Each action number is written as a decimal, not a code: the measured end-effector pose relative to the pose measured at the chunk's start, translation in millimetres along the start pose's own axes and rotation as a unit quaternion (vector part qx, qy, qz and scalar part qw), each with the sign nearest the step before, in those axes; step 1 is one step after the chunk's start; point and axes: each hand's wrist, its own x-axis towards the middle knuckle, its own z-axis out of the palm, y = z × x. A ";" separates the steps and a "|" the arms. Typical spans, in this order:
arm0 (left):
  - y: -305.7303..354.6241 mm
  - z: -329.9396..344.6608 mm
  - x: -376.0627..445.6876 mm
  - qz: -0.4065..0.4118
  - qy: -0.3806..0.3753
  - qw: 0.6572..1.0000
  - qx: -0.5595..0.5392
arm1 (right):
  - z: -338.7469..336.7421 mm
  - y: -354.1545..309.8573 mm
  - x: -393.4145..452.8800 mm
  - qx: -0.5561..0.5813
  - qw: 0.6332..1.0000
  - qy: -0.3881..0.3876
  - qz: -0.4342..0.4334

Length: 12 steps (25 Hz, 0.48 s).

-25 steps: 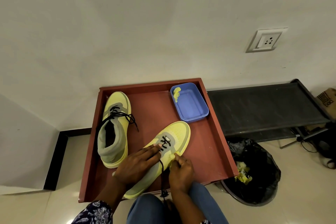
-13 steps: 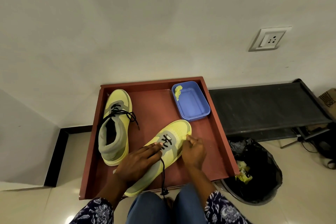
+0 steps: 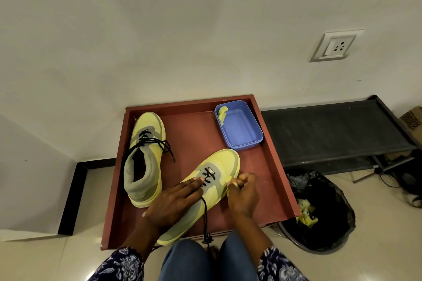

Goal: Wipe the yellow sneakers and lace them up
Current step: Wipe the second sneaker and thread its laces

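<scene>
Left hand (image 3: 173,203) flat on near sneaker (image 3: 205,187), fingers straight and spread, pressing down over tongue and upper; fingertips (image 3: 197,181) touching black lace (image 3: 206,212) at lowest eyelets. No curl, nothing gripped.

Right hand (image 3: 243,191) curled, fingers bunched against right side of same sneaker, just beside left fingertips. Small yellow scrap, probably wipe cloth (image 3: 229,180), showing at fingertips, pinched against shoe's side panel; mostly hidden by fingers, exact hold hard to tell.

Near sneaker lying diagonally under both hands, toe pointing away and right, heel toward knees, on red tray (image 3: 274,166). Only front eyelets laced; loose lace end running from under left fingertips down over tray's near edge, knotted tip hanging between knees.

Second sneaker (image 3: 143,157) left of left hand, well apart, upright in tray, toe toward wall, black lace threaded, ends loose across its right side.

Blue tub (image 3: 242,130) beyond right hand, in tray's far right corner, just past near sneaker's toe, not touching; yellow scrap (image 3: 222,113) on its far left rim.

Black-lined bin (image 3: 328,223) right of right hand, outside tray, yellow scraps inside. Dark bench (image 3: 331,134) beyond bin along wall. Wall socket (image 3: 335,47) above bench.
</scene>
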 end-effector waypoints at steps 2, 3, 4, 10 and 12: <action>-0.2 0.0 0.3 -0.004 -0.001 1.000 -0.001 | -3.6 -6.8 7.6 -0.018 1.000 0.000 0.001; -0.2 0.3 0.4 -0.005 -0.003 1.000 -0.001 | -4.1 -7.2 8.0 -0.020 1.000 -0.003 0.003; -0.4 0.7 0.8 -0.005 -0.003 1.000 0.001 | -4.3 -7.4 5.9 -0.019 1.000 -0.006 0.007; -0.7 0.3 0.8 -0.004 0.008 1.000 0.014 | 1.8 4.1 -23.9 -0.027 0.998 -0.048 -0.017; -0.3 -0.3 1.7 -0.004 0.013 1.000 0.019 | 1.9 6.1 -26.3 -0.037 0.997 -0.060 -0.026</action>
